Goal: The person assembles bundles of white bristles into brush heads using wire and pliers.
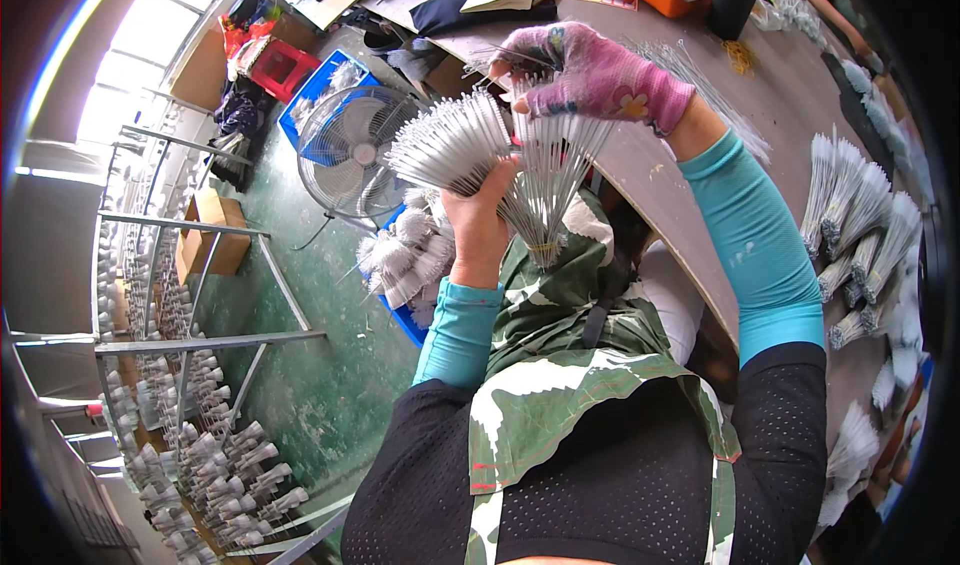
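My left hand is wrapped round a thick fanned bundle of white-tipped wire stems, held in front of my apron. Its fingers are mostly hidden behind the stems. A second spread of the bundle narrows to a gathered lower end over my lap. Above it, my right hand wears a pink fingerless glove with a flower pattern. Its thumb and fingers are bent toward each other round thin wire stems at the top of the bundle; how many is too fine to tell.
More stems lie on the table by my right arm, with several tied bundles farther right. A black bottle stands at the back. Left are a fan, a bundle-filled blue crate and metal racks.
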`<state>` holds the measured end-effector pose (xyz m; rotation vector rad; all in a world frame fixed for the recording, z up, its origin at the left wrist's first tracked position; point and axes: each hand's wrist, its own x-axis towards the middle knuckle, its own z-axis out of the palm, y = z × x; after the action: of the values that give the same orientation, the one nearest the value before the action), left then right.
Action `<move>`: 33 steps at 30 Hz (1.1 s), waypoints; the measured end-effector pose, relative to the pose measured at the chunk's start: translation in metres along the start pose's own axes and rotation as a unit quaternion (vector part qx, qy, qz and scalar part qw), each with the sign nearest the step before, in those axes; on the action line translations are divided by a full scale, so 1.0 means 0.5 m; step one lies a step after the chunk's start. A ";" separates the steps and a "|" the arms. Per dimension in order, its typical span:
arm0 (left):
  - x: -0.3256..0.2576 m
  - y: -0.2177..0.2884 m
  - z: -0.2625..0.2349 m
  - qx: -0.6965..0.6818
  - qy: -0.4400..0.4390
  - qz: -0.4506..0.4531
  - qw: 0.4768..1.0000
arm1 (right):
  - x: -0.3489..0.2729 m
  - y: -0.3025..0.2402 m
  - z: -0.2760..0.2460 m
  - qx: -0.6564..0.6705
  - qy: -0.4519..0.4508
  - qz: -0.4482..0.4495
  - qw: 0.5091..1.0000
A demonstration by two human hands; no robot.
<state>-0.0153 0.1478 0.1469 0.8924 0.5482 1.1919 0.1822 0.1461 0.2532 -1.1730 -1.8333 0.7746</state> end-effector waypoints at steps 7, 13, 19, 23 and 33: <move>0.004 -0.005 -0.008 -0.008 0.013 -0.001 1.000 | -0.001 0.008 -0.005 -0.004 -0.010 0.016 1.000; 0.002 -0.016 -0.039 -0.008 -0.045 0.001 0.999 | 0.008 0.004 0.010 0.003 -0.011 -0.015 1.000; -0.008 -0.013 -0.033 0.063 -0.075 -0.003 0.995 | 0.025 0.022 0.022 -0.019 -0.001 0.025 1.000; -0.013 -0.001 -0.029 0.024 -0.003 -0.040 0.999 | 0.028 -0.006 0.034 -0.050 -0.009 0.056 0.997; 0.015 -0.003 -0.011 0.002 0.030 0.052 0.998 | 0.005 0.006 -0.014 -0.132 0.005 0.049 0.990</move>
<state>-0.0161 0.1565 0.1432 0.9005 0.5589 1.3148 0.1892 0.1501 0.2548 -1.4417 -1.9233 0.5892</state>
